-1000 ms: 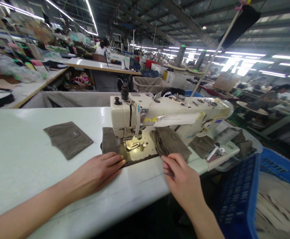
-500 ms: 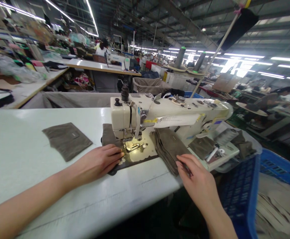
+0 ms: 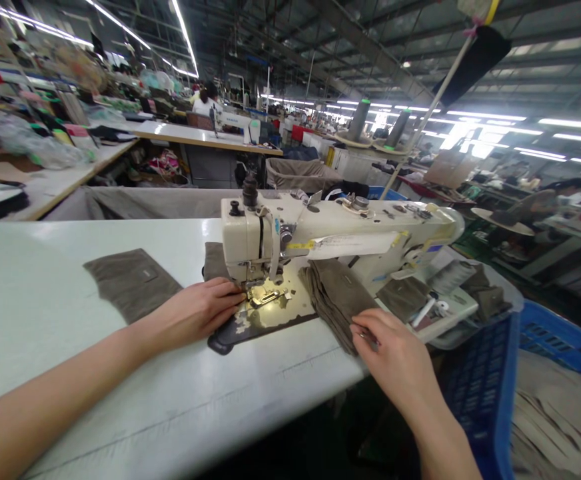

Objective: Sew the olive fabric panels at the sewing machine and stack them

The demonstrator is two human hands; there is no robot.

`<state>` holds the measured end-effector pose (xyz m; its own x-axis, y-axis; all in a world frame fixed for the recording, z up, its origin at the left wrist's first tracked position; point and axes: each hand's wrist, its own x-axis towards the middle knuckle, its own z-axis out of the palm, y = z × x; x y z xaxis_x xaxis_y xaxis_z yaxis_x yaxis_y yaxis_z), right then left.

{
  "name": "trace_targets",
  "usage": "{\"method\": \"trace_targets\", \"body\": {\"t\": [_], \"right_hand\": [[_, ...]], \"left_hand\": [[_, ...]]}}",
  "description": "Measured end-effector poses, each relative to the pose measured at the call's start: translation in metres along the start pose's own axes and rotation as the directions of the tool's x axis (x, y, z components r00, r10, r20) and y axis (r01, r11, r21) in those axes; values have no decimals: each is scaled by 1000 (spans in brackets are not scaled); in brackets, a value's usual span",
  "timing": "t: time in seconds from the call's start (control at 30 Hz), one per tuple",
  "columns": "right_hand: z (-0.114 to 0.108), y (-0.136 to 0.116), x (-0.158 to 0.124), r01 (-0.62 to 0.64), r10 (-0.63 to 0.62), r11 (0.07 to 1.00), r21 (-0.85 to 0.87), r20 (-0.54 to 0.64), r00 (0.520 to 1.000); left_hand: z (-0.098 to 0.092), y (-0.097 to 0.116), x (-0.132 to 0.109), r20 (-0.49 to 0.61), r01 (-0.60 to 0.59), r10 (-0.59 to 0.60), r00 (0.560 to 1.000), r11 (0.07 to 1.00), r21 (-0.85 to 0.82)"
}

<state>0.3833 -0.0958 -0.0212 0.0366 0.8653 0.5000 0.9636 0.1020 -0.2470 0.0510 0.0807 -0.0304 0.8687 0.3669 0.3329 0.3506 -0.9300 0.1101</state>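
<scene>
A cream sewing machine [image 3: 330,233] stands on the white table [image 3: 45,313]. My left hand [image 3: 198,310] lies flat with fingers stretched out on a grey fabric piece [image 3: 214,261] beside the presser foot [image 3: 265,297]. My right hand [image 3: 395,357] rests at the near corner of a stack of grey-brown fabric pieces [image 3: 335,297] to the right of the needle plate; its fingers are curled and pinch the stack's edge. Another single grey piece [image 3: 130,283] lies flat on the table to the left.
A blue plastic crate [image 3: 490,393] with pale fabric stands at the lower right. Small parts and a thread cone lie on a tray [image 3: 445,310] to the right of the machine. Other sewing tables and a person are in the background.
My left hand slid forward toward the presser foot. My right hand moved right along the stack to its near corner and closed on the edge.
</scene>
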Motion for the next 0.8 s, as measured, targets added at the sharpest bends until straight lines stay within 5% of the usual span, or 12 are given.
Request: {"method": "trace_targets", "body": {"t": [0.17,0.33,0.43,0.53,0.6,0.7,0.8], "right_hand": [[5,2,4,-130,136,990,47,-174,975],[6,4,9,-307,379,920,241,-361,852],[-2,2,13,-220,304,946,237,-425,853],[-12,-6,10,-1,72,990,143,-494,867],[-18,-13,3,87,-14,992,96,-588,808],[-26,-19,-16,43,40,994,103,-687,725],[-37,-16,-30,55,22,992,111,-596,802]], "left_hand": [[2,-2,0,41,13,-14,999,1000,19],[7,-4,-3,26,25,-25,999,1000,-3],[8,-4,-4,22,60,-60,998,998,7],[9,-3,-6,24,94,-95,995,995,23],[10,-2,-7,9,130,-130,991,991,18],[11,-2,-12,2,202,-202,979,979,-6],[9,-8,-25,45,270,-269,962,963,-19]]}}
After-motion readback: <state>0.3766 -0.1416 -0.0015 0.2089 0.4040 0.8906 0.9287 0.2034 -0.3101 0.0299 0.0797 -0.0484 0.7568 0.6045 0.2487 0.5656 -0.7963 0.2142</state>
